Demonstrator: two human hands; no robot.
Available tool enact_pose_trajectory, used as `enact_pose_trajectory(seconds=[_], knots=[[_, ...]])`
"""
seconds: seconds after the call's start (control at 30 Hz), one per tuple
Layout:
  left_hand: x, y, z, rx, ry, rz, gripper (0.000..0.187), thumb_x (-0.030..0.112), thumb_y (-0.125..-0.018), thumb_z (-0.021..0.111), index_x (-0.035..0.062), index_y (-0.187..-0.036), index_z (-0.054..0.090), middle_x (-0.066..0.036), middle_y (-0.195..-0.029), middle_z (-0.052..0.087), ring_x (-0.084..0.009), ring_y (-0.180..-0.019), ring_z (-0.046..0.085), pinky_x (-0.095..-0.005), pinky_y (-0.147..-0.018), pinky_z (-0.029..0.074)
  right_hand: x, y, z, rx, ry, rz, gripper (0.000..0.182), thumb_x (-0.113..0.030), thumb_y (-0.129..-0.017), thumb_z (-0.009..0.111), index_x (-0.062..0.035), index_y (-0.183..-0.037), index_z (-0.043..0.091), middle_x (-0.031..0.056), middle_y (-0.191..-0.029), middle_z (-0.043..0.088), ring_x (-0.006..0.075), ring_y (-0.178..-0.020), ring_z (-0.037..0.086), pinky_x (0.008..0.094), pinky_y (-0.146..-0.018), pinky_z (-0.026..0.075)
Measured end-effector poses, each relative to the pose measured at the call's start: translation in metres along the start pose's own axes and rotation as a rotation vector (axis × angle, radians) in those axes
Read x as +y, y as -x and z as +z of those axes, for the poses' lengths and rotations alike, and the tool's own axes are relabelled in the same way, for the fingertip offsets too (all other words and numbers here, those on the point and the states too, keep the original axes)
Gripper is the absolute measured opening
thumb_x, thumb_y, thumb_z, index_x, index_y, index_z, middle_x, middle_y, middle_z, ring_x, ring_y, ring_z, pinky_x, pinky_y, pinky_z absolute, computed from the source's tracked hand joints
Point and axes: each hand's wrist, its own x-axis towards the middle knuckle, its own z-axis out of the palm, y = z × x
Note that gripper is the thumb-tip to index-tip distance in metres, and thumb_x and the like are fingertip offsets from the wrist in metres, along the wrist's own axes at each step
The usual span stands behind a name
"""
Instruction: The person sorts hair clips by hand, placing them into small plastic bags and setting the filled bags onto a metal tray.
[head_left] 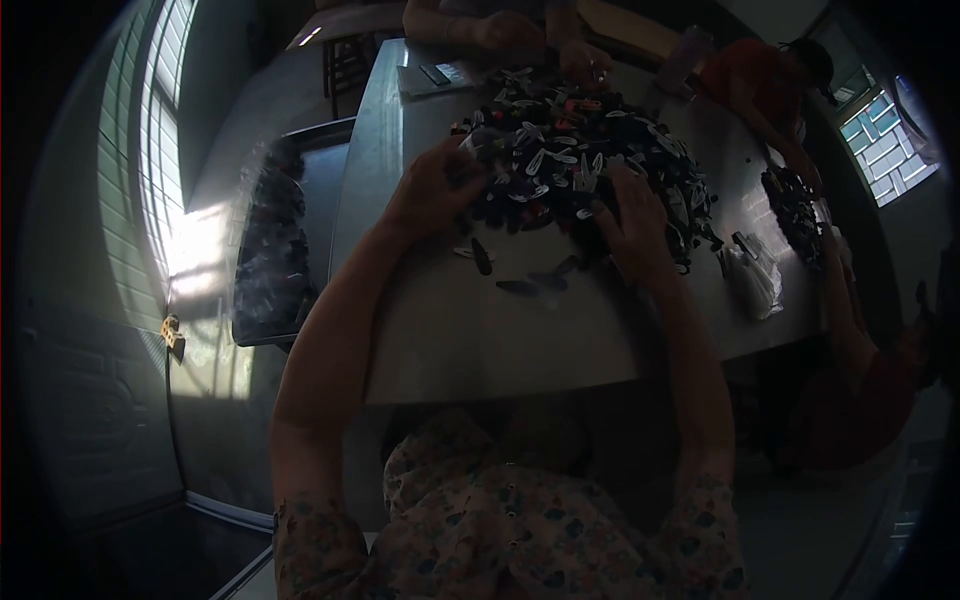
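Observation:
A large heap of snap hair clips (540, 160), mostly black with some pale or silvery ones, covers the far middle of the table. At its left edge is my left hand (437, 190), fingers bent and apart; I see no clip between them. My right hand (635, 225) rests against the heap's front right side, thumb spread from the fingers, and its fingertips partly hide the clips beneath. Between my forearms lie a dark clip (482, 257) beside a pale one, and a few blurred dark clips (540, 282).
A dark tray (300, 130) filled with blurred dark pieces stands left of the table (480, 350). Across the heap are another person's hands (580, 62). More people sit at the right, near a smaller clip pile (793, 215) and a clear plastic bag (752, 275).

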Motion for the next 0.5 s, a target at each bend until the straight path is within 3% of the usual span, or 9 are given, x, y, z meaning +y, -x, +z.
enact_pose_trajectory(seconds=[0.07,0.1,0.17,0.27,0.5], knots=[[-0.001,0.0,-0.002,-0.028,-0.089,-0.012,0.028,0.001,-0.081,0.072,0.0033,-0.105,0.059,-0.006,-0.101,0.07,-0.0111,-0.086,0.062,-0.0291,-0.08,0.052,-0.003,-0.023,0.014,-0.002,-0.076,-0.001,0.065,-0.052,-0.098,0.046,-0.0155,-0.151,0.036,0.0163,-0.154,0.036,0.0395,-0.144,0.027,0.0551,-0.117,0.013],[0.0,0.0,-0.003,-0.032,-0.092,-0.006,0.028,0.001,-0.081,0.072,0.0033,-0.105,0.059,-0.006,-0.101,0.07,-0.0111,-0.086,0.062,-0.0291,-0.08,0.052,-0.009,-0.031,0.02,0.005,-0.078,0.002,0.065,-0.052,-0.098,0.046,-0.0155,-0.151,0.036,0.0163,-0.154,0.036,0.0395,-0.144,0.027,0.0551,-0.117,0.013],[0.001,0.001,-0.003,-0.004,-0.096,-0.059,0.044,0.002,-0.082,0.072,0.0034,-0.124,0.059,-0.005,-0.101,0.07,-0.0109,-0.09,0.063,-0.0298,-0.082,0.053,-0.026,-0.044,0.03,-0.01,0.142,-0.025,0.06,-0.052,-0.098,0.047,-0.0156,-0.145,0.045,0.0149,-0.152,0.039,0.0377,-0.143,0.03,0.0536,-0.116,0.018],[0.005,0.001,-0.002,0.019,0.044,-0.132,0.05,0.004,-0.083,0.072,0.0035,-0.131,0.057,-0.004,-0.099,0.069,-0.0112,-0.093,0.064,-0.031,-0.086,0.052,-0.072,-0.039,0.024,-0.123,0.104,-0.154,0.056,-0.051,-0.096,0.048,-0.0162,-0.14,0.052,0.0132,-0.15,0.042,0.0367,-0.142,0.032,0.0517,-0.115,0.021],[-0.007,0.001,-0.002,0.058,0.024,-0.081,0.031,0.005,-0.084,0.072,-0.0005,-0.112,0.059,-0.006,-0.103,0.069,-0.0124,-0.096,0.063,-0.0305,-0.087,0.052,-0.075,-0.009,0.011,-0.172,0.065,-0.434,0.05,-0.043,-0.097,0.05,-0.0181,-0.14,0.053,0.0115,-0.149,0.044,0.0334,-0.142,0.032,0.0513,-0.116,0.02]])
